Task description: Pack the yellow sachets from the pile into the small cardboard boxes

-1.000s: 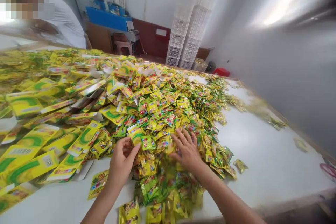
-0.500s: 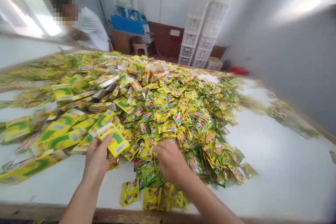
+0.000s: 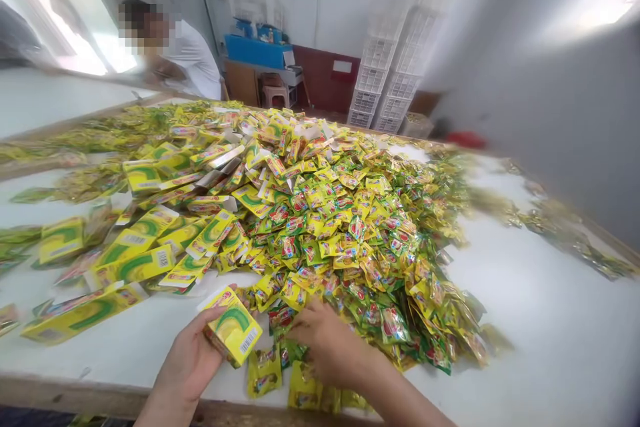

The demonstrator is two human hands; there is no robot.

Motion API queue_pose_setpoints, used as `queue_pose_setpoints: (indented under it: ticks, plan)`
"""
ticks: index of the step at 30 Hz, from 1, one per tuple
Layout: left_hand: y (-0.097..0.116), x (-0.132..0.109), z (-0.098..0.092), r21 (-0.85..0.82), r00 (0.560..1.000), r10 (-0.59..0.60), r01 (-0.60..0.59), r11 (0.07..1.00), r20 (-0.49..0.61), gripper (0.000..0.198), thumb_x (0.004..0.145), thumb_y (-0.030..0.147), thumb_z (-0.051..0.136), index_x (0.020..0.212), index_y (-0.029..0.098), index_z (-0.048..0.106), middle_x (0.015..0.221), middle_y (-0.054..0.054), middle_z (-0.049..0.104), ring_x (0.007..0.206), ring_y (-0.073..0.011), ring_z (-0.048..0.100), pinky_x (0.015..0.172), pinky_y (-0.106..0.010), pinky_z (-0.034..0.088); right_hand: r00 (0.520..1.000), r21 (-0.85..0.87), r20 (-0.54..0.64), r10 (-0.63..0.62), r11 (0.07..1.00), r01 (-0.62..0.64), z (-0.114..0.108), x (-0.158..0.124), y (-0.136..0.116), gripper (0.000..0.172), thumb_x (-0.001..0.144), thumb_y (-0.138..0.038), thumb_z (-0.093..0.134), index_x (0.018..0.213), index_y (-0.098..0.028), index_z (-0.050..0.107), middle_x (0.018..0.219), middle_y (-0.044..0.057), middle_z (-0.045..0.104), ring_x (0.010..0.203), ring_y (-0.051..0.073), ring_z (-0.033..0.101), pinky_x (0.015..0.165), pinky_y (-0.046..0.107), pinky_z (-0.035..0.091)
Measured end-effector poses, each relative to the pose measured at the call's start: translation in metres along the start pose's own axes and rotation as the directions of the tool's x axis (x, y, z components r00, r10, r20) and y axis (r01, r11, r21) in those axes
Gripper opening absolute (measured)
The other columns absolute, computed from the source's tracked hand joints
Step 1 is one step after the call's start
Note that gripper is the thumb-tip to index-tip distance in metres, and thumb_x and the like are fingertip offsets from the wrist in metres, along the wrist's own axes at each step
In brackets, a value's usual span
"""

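My left hand (image 3: 193, 357) is closed around a small yellow carton (image 3: 233, 327) with a green curved band and a barcode, held tilted just above the table's near side. My right hand (image 3: 333, 340) is at the front of a big heap of small yellow and green sachets (image 3: 330, 220). Its fingers curl down among them beside a green sachet (image 3: 289, 351); whatever is between the fingertips is hidden. Below lie several sachets near the front edge, among them a yellow one (image 3: 265, 371). Left of the heap is a pile of similar yellow cartons (image 3: 145, 233), some with flaps raised.
The white table (image 3: 540, 320) has a wooden front edge (image 3: 85, 390). More sachets (image 3: 575, 240) lie scattered along the right side. Beyond the table, a person in a white shirt (image 3: 193, 57) leans forward. Stacked white crates (image 3: 375, 73) and a blue box (image 3: 257, 50) stand near the back wall.
My left hand has moved lower and nearer with the carton, which is now turned to show its side. My right hand has moved down and nearer to the loose front sachets. The view has shifted slightly.
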State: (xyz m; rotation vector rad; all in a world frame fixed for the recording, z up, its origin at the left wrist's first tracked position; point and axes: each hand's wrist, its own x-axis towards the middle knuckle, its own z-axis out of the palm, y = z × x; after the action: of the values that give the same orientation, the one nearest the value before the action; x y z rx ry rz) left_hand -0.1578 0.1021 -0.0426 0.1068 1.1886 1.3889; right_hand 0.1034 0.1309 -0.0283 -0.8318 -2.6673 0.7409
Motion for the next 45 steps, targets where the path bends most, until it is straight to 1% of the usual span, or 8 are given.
queue_pose_setpoints:
  ticks: [8, 13, 18, 26, 31, 35, 39, 45]
  plan:
    - [-0.023, -0.005, 0.014, 0.186, 0.965, -0.02, -0.03, 0.982, 0.26, 0.029, 0.072, 0.017, 0.074, 0.101, 0.02, 0.07, 0.099, -0.006, 0.073, 0.103, -0.028, 0.066, 0.082, -0.035, 0.056, 0.932, 0.32, -0.182, 0.315, 0.915, -0.247, -0.002, 0.002, 0.024, 0.023, 0.085, -0.008, 0.055, 0.095, -0.023, 0.07, 0.092, 0.002, 0.071, 0.089, 0.019, 0.065, 0.079, 0.028, 0.049]
    - [-0.005, -0.004, -0.001, 0.124, 0.977, 0.149, -0.169, 0.978, 0.153, 0.034, 0.072, 0.019, 0.076, 0.105, 0.021, 0.067, 0.086, 0.0, 0.069, 0.081, -0.0186, 0.067, 0.08, -0.034, 0.056, 0.863, 0.361, -0.197, 0.464, 0.853, -0.376, -0.026, 0.004, 0.03, 0.016, 0.081, -0.014, 0.064, 0.09, -0.022, 0.074, 0.082, 0.002, 0.073, 0.079, 0.021, 0.068, 0.073, 0.029, 0.051]
    - [0.023, -0.008, -0.022, 0.128, 0.978, 0.205, -0.206, 0.97, 0.021, 0.048, 0.068, 0.022, 0.079, 0.113, 0.021, 0.063, 0.09, -0.002, 0.069, 0.081, -0.0197, 0.067, 0.07, -0.032, 0.056, 0.983, 0.426, 0.004, 0.181, 0.89, -0.165, -0.015, 0.029, -0.008, 0.012, 0.077, -0.016, 0.075, 0.085, -0.024, 0.073, 0.079, -0.003, 0.072, 0.076, 0.015, 0.069, 0.068, 0.022, 0.051]
    - [0.002, -0.027, -0.013, 0.536, 0.914, 0.406, -0.348, 0.769, 0.012, 0.048, 0.067, 0.041, 0.078, 0.107, 0.022, 0.058, 0.074, 0.003, 0.063, 0.067, -0.0165, 0.059, 0.065, -0.027, 0.047, 0.964, -0.163, 0.241, 0.11, 0.984, -0.072, 0.036, 0.075, -0.058, 0.046, 0.061, -0.019, 0.086, 0.101, -0.009, 0.066, 0.104, 0.018, 0.066, 0.088, 0.027, 0.064, 0.067, 0.032, 0.051]
    - [-0.014, -0.021, -0.013, 0.908, 0.758, 0.648, -0.323, 0.269, 0.077, 0.053, 0.065, 0.043, 0.076, 0.11, 0.023, 0.057, 0.072, 0.0, 0.061, 0.065, -0.0235, 0.058, 0.064, -0.033, 0.046, 0.974, 0.015, 0.217, 0.063, 0.998, -0.068, 0.039, 0.054, -0.048, 0.032, 0.061, -0.02, 0.083, 0.088, -0.017, 0.065, 0.08, 0.004, 0.067, 0.072, 0.021, 0.062, 0.058, 0.026, 0.046]
    - [-0.037, -0.008, -0.006, 0.921, 0.623, 0.688, -0.336, -0.195, 0.373, 0.05, 0.075, 0.045, 0.066, 0.115, 0.017, 0.054, 0.086, -0.01, 0.067, 0.078, -0.0297, 0.064, 0.073, -0.038, 0.048, 0.908, 0.449, -0.185, 0.376, 0.854, -0.263, 0.015, 0.038, -0.038, 0.033, 0.072, -0.019, 0.075, 0.102, -0.024, 0.062, 0.083, -0.002, 0.067, 0.07, 0.016, 0.062, 0.059, 0.022, 0.045]
    - [-0.065, -0.006, 0.022, 0.851, 0.585, 0.624, -0.422, -0.313, 0.519, 0.043, 0.074, 0.033, 0.067, 0.113, 0.019, 0.051, 0.1, -0.013, 0.066, 0.095, -0.0332, 0.063, 0.08, -0.041, 0.047, 0.703, 0.489, -0.537, 0.465, 0.852, -0.19, -0.003, 0.042, -0.033, 0.016, 0.081, -0.023, 0.068, 0.097, -0.024, 0.066, 0.088, 0.001, 0.068, 0.078, 0.017, 0.062, 0.071, 0.026, 0.049]
    - [-0.081, -0.007, 0.046, 0.854, 0.583, 0.633, -0.43, -0.293, 0.51, 0.023, 0.079, 0.021, 0.059, 0.1, 0.02, 0.051, 0.086, -0.012, 0.065, 0.084, -0.0327, 0.063, 0.071, -0.041, 0.045, 0.759, 0.307, -0.529, 0.38, 0.919, -0.246, 0.009, 0.051, -0.025, 0.012, 0.086, -0.017, 0.06, 0.093, -0.023, 0.068, 0.088, 0.003, 0.068, 0.084, 0.019, 0.063, 0.075, 0.029, 0.049]
